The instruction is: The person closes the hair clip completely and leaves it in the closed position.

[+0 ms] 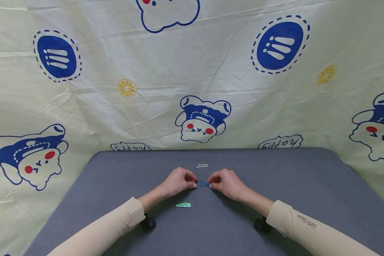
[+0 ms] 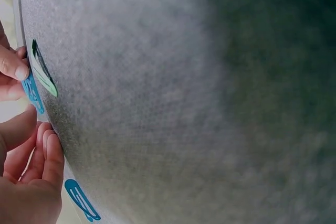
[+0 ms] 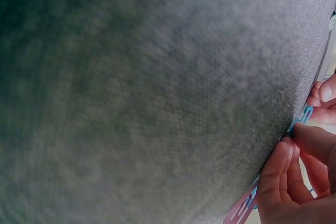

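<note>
Arms (image 1: 99,227) forward, left grip (image 1: 179,182) relaxed, right grip (image 1: 228,183) pinching

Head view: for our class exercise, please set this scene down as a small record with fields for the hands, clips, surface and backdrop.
Right hand: pinches the blue hair clip
Left hand: fingers loosely bent, close to the blue hair clip; contact cannot be told
Far clip: white hair clip, lying beyond the hands
Near clip: green snap hair clip, lying nearer the wearer than the hands
Surface: grey tabletop
Backdrop: pale cloth printed with cartoon characters and orange slices
</note>
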Available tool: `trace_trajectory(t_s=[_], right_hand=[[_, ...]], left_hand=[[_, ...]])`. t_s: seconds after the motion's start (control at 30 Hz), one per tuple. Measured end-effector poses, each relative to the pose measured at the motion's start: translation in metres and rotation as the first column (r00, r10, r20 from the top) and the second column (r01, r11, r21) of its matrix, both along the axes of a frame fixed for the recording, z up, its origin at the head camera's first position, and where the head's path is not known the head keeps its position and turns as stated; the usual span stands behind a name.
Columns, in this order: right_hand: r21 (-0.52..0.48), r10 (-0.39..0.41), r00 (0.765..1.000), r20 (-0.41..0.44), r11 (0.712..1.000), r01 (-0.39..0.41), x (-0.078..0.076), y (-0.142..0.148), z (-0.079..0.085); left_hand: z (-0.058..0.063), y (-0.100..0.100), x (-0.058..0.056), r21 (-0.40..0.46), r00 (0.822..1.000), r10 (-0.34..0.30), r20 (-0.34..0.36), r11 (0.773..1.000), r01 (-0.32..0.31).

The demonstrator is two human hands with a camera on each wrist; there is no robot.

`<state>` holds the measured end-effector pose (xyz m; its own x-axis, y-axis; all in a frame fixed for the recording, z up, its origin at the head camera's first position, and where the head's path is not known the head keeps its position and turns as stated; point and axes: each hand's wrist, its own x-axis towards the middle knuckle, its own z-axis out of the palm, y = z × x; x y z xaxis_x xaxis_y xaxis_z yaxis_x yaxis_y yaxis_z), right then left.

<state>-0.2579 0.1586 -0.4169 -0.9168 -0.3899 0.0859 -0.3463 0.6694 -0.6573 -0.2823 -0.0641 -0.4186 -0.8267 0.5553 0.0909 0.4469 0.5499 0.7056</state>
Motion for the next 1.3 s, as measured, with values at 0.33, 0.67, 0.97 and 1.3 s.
trace_trajectory(t_s=[0.33, 0.67, 0.97, 1.3], right_hand=[[-0.010, 0.018, 1.000, -0.009, 1.000, -0.018, 0.004, 0.003, 0.002], [-0.050, -0.020, 1.000, 0.007, 0.999, 0.021, 0.015, 0.002, 0.006], [-0.089, -0.037, 0.999, -0.029, 0.995, 0.034, 0.025, 0.000, 0.011], [-0.136, -0.085, 0.996, -0.029, 0.987, 0.080, 0.041, -0.007, 0.023]], left_hand=[[0.000, -0.003, 0.000, 0.014, 1.000, -0.013, 0.015, 1.000, 0.013], [0.000, -0.008, 0.006, 0.052, 1.000, -0.007, 0.002, 0.999, 0.007], [0.003, -0.012, 0.011, 0.092, 1.000, -0.019, 0.015, 0.996, 0.017], [0.011, -0.020, 0.019, 0.144, 1.000, -0.005, 0.002, 0.990, 0.004]])
